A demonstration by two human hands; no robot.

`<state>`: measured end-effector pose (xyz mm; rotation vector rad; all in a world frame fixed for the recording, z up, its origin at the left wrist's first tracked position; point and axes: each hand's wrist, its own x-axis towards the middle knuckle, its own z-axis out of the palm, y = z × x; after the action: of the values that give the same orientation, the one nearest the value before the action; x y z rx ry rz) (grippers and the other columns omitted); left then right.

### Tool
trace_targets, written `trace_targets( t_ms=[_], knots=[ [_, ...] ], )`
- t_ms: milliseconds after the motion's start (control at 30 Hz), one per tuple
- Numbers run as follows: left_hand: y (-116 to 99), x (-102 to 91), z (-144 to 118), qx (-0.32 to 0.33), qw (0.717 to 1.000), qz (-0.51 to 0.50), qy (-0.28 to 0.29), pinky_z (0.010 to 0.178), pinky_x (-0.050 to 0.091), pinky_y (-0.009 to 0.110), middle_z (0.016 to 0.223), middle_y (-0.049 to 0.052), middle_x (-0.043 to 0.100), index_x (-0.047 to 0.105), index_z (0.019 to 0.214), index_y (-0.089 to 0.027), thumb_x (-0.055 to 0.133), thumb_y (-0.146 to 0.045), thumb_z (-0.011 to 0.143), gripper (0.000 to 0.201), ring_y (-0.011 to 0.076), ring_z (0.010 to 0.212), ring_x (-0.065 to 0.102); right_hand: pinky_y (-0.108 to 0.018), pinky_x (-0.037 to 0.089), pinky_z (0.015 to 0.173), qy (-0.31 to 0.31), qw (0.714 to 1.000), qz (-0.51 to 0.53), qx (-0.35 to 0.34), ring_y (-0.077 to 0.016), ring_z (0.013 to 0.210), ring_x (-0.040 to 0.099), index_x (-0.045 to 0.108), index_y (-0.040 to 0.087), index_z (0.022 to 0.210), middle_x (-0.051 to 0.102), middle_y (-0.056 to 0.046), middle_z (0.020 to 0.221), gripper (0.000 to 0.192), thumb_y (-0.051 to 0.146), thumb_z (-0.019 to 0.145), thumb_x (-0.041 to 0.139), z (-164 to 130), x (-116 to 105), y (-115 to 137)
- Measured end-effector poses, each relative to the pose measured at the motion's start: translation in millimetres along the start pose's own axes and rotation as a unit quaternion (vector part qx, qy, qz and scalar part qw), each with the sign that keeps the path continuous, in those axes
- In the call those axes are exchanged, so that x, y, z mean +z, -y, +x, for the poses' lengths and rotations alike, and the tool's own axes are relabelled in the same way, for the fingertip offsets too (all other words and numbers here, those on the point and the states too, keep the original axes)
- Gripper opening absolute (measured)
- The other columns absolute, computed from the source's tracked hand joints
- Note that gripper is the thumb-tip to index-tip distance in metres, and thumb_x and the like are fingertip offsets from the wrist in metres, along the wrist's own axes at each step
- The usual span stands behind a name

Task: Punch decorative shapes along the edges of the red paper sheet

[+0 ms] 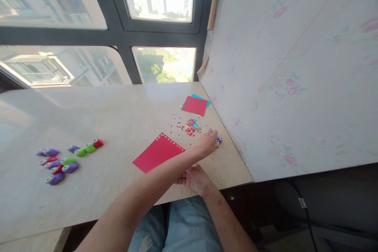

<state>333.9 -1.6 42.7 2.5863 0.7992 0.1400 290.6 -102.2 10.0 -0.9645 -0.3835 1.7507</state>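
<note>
Bare forearms (126, 208) angled up from the jeans (191, 224), the left one crossing above the right hand (197, 178). That hand had its fingers bent near the close edge of the red sheet (156, 156) (I cannot tell whether it gripped anything). Farther right, the left hand (207, 143) had its fingers at small purple and green punches (220, 140), a grasp I cannot confirm. On the tabletop (118, 126), the sheet lay flat, pierced along its upper right edge; beyond were confetti (193, 126) and a paper stack (195, 105), with more punches well apart at left.
</note>
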Motion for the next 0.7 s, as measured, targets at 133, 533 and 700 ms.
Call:
trace_targets(
  t_ms=[133, 533, 700],
  knots=[
    [-9, 1.6, 14, 0.004, 1.0, -0.024, 0.013, 0.081, 0.05, 0.031, 0.111, 0.014, 0.06, 0.052, 0.109, -0.013, 0.07, -0.026, 0.082, 0.034, 0.0248, 0.099, 0.064, -0.031, 0.055, 0.066, -0.005, 1.0, -0.006, 0.001, -0.017, 0.063, 0.067, 0.069, 0.017, 0.094, 0.073, -0.003, 0.073, 0.034, 0.038, 0.068, 0.077, 1, 1, 0],
    [10, -24.4, -4, 0.046, 0.988, -0.124, -0.073, 0.09, 0.05, 0.034, 0.121, 0.014, 0.058, 0.051, 0.122, -0.012, 0.062, -0.014, 0.08, 0.043, 0.0204, 0.097, 0.064, -0.027, 0.055, 0.064, 0.0, 1.0, 0.027, -0.01, -0.0155, 0.062, 0.068, 0.063, 0.015, 0.087, 0.073, -0.004, 0.075, 0.026, 0.031, 0.071, 0.077, -3, 0, -1],
    [29, -62.1, -53, -0.009, 0.933, -0.281, -0.224, 0.078, 0.052, 0.029, 0.106, 0.008, 0.067, 0.061, 0.107, -0.015, 0.061, -0.021, 0.082, 0.026, 0.0146, 0.081, 0.065, -0.029, 0.057, 0.064, -0.028, 0.999, 0.033, -0.002, -0.0164, 0.061, 0.069, 0.059, 0.016, 0.082, 0.073, -0.005, 0.071, 0.032, 0.03, 0.066, 0.083, -5, 1, -2]
  ],
)
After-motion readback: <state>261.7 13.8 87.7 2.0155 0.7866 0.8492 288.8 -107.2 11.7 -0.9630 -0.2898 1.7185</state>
